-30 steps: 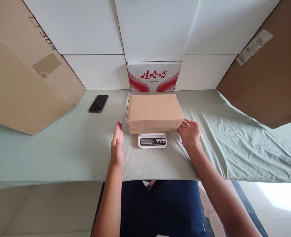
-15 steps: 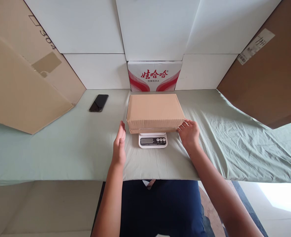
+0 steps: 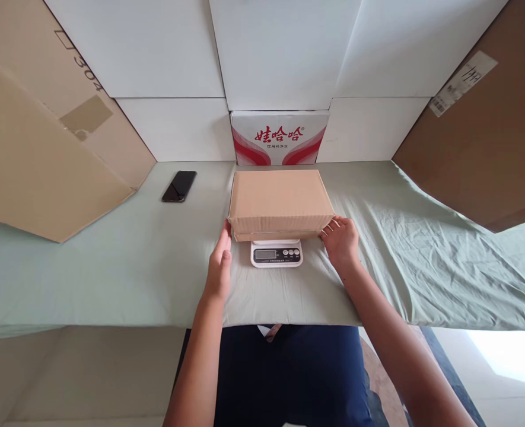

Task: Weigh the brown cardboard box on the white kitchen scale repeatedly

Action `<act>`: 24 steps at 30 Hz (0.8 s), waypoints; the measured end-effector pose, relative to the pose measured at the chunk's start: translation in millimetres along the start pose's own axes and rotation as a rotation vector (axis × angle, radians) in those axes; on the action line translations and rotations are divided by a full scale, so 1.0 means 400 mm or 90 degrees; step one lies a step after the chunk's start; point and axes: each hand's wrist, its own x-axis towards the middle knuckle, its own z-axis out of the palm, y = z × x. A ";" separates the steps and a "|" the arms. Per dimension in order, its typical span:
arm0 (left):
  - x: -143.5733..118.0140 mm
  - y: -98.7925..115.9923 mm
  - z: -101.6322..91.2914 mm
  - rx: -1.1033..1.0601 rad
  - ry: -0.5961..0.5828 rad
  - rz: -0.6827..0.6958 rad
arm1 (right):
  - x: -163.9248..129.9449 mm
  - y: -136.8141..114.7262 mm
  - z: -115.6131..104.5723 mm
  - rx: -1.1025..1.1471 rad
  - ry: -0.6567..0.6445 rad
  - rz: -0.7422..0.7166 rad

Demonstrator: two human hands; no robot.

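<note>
The cloth-covered counter [image 3: 111, 267] carries a brown cardboard box [image 3: 280, 198] resting on a small white scale [image 3: 276, 254]. The left hand [image 3: 220, 264] and right hand [image 3: 343, 242], both spread flat, touch the box's near corners. Even pressure from both sides should keep it level.

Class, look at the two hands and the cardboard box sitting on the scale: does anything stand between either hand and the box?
Nothing visible does. The left hand has its fingertips at the near left corner of the cardboard box, and the right hand is at its near right corner. The scale sits under the box, between the hands, not in their way.
</note>
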 end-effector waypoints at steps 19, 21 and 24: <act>0.003 0.005 0.004 0.005 -0.015 0.001 | -0.008 0.005 0.003 -0.044 -0.027 -0.047; 0.003 0.006 0.005 0.005 -0.017 -0.002 | -0.013 0.004 0.008 -0.056 -0.029 -0.049; 0.003 0.006 0.005 0.007 -0.021 -0.002 | -0.018 0.007 0.011 -0.083 -0.042 -0.069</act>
